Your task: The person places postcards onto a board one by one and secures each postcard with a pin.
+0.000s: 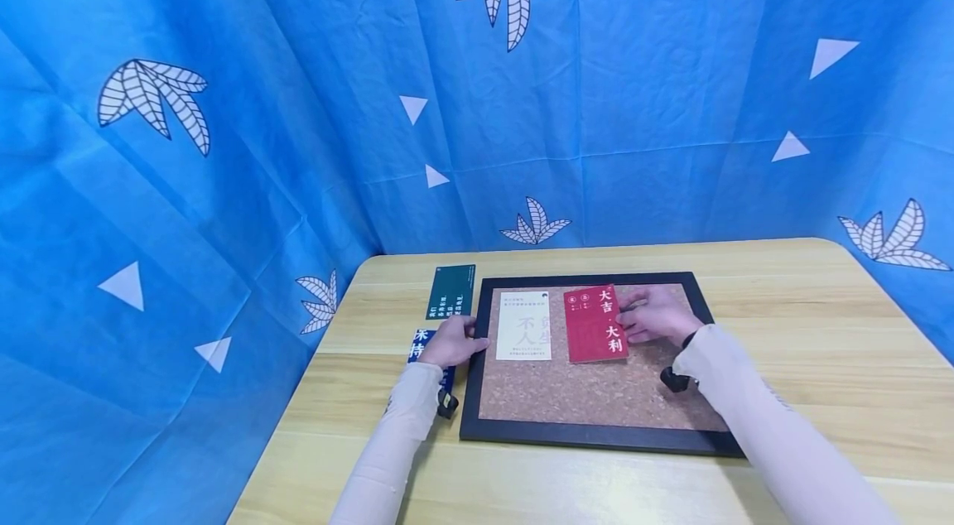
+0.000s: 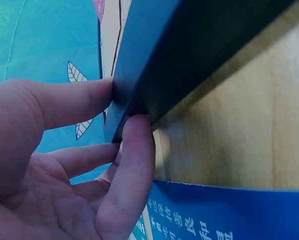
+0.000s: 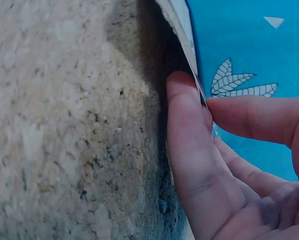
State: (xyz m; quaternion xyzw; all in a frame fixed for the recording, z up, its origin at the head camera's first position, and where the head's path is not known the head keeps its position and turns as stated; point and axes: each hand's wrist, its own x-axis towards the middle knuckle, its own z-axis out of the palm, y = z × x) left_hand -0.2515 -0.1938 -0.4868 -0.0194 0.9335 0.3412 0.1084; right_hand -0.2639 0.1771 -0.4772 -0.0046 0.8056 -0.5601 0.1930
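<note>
A black-framed cork board lies on the table. My left hand grips the left side of its frame; in the left wrist view, the thumb and fingers lie against the dark frame. Between thumb and fingers, my right hand pinches the right edge of a red card with white characters. That edge stands lifted from the cork surface in the right wrist view. Left of the red card, a cream card with printed text lies on the cork.
A dark green card lies on the table beyond my left hand. Partly under that hand and wrist is a blue card with white characters. Blue patterned cloth hangs behind the table and along its left.
</note>
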